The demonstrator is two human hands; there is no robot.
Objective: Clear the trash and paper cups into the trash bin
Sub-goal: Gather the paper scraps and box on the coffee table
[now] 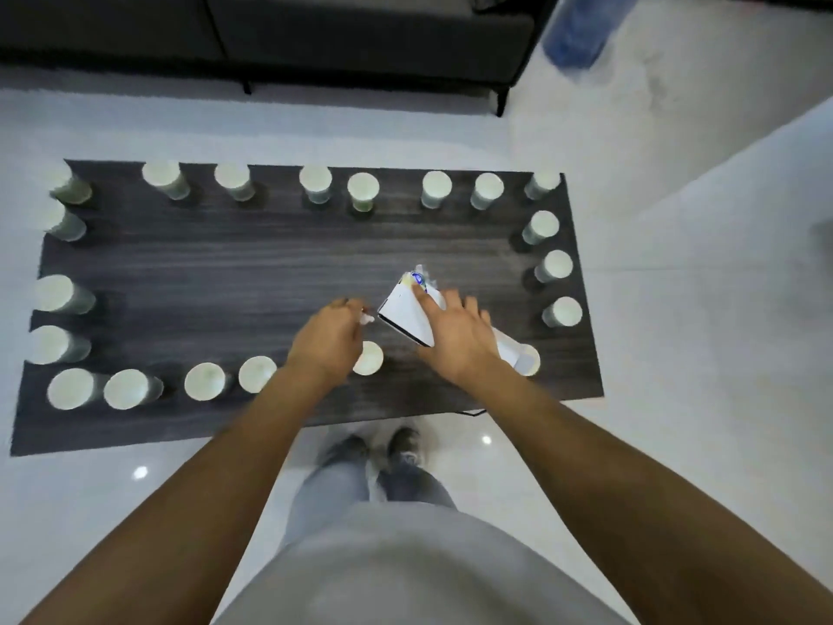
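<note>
Several white paper cups [436, 188] stand around the rim of a dark wooden table [225, 272]. My right hand [455, 340] lies over a white carton-like piece of trash [405, 315] with a crumpled wrapper [419, 278] at its far end, fingers spread across it. My left hand [327, 338] is curled, and a small white scrap [366, 318] shows at its fingertips. One cup [368, 357] stands between my hands, partly hidden by the left one. Another cup [528, 359] sits behind my right wrist. No trash bin is in view.
A dark sofa [360, 33] stands beyond the table. A blue blurred object [577, 38] sits on the floor at the back right. Pale glossy floor [698, 309] surrounds the table, and my feet [378, 448] are at its near edge.
</note>
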